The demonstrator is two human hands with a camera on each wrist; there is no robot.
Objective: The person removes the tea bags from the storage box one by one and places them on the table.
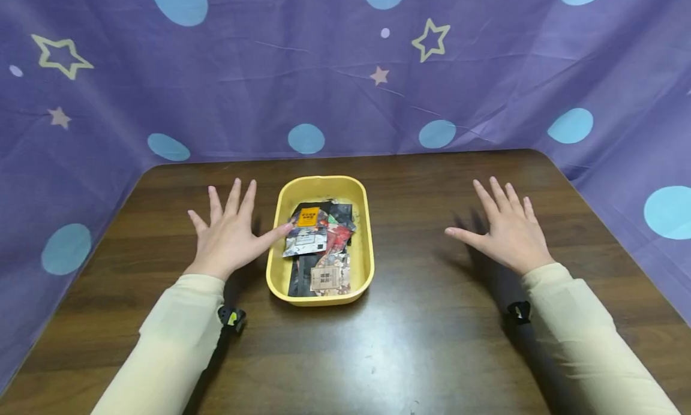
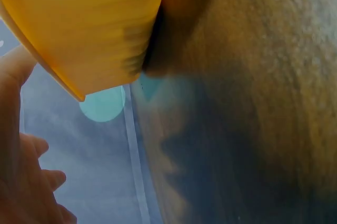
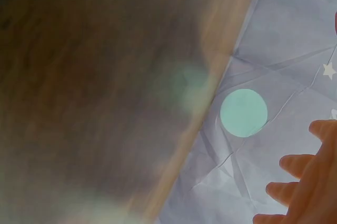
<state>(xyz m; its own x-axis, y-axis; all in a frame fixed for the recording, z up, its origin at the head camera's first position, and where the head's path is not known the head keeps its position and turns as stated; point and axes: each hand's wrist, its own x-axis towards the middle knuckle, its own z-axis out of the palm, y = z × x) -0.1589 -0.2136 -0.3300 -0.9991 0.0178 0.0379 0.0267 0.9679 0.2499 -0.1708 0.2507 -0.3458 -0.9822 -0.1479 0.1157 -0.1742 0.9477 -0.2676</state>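
A yellow plastic basin (image 1: 369,253) stands on the table, left of centre. Inside it lie several small flat packets, among them a packet with an orange label (image 1: 308,217), a red one (image 1: 338,238) and one with a beige label (image 1: 325,277). My left hand (image 1: 227,235) spreads its fingers beside the basin, the thumb tip over its left rim. In the left wrist view the basin's side (image 2: 89,29) fills the top. Well to the right, my right hand (image 1: 510,232) hovers over the table with fingers spread, holding nothing.
The dark brown wooden table (image 1: 421,319) reflects light near its front. Behind it and at both sides hangs a purple cloth (image 1: 324,61) with stars and blue dots. Dark wrist devices (image 1: 232,318) show at both sleeves.
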